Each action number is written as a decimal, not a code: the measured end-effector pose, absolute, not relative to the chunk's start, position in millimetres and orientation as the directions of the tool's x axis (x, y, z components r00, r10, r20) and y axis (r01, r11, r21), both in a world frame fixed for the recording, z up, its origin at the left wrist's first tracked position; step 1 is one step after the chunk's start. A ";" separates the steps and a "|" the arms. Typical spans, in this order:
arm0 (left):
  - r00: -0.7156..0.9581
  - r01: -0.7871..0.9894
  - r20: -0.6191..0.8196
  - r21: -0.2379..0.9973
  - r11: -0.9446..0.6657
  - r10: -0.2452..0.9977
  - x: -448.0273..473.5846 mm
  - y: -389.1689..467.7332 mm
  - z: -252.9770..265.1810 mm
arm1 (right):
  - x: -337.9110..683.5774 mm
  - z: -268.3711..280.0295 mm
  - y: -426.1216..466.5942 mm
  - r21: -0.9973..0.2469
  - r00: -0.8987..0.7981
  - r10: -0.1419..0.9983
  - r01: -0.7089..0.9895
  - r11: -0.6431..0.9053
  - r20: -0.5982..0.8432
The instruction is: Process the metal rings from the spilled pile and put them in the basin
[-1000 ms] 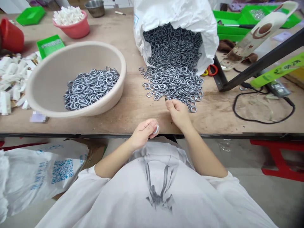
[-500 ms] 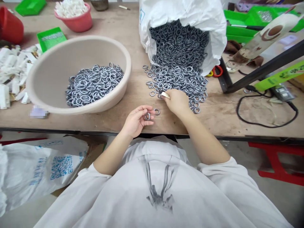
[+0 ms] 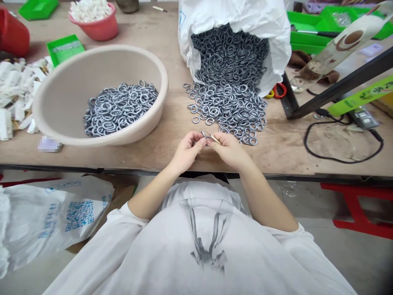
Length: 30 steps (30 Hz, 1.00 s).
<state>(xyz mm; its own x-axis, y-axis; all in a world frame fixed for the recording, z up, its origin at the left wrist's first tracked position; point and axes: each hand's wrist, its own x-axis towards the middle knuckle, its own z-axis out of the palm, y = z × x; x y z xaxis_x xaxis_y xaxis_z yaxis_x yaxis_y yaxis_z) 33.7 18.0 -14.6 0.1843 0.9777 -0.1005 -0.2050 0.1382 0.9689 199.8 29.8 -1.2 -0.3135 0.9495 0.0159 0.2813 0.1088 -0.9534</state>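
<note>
Over the front of the workbench my two hands meet, fingertips close together. My left hand is closed on a grey ring, with another ring partly showing in its curled fingers. A small tool with a pale handle and a thin dark tip is pinched in my right hand; the tip lies against or beside the ring, and I cannot tell which. Just beyond the hands a heap of grey rings spills from a white sack. More grey rings lie inside a large beige basin to the left.
At far left are white pieces, a green tray and a red bowl of white parts. On the right stand a black metal frame, a looped black cable and red-handled scissors. A red stool is below.
My right hand has drawn back from the ring heap toward me, bringing the pale-handled tool to my left hand. My left hand has moved slightly right and its fingers have closed.
</note>
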 end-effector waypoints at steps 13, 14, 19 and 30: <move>0.164 0.207 -0.006 0.978 -0.029 0.986 28.9 23.0 -14.0 | 191.4 -3.4 30.6 -0.929 -0.140 0.985 0.341 0.142 0.099; 0.144 0.265 0.004 0.963 -0.042 0.990 28.7 24.5 -14.1 | 191.3 -5.2 31.7 -0.920 -0.120 0.988 0.367 0.139 0.102; 0.196 0.087 -0.055 0.995 0.038 0.979 31.8 24.2 -11.5 | 188.7 -9.3 28.2 -0.964 -0.123 0.982 0.209 0.165 0.142; 0.354 -0.165 -0.015 0.983 0.079 0.935 32.6 1.3 9.3 | 191.8 19.2 6.9 -0.961 -0.130 0.964 0.121 0.249 0.234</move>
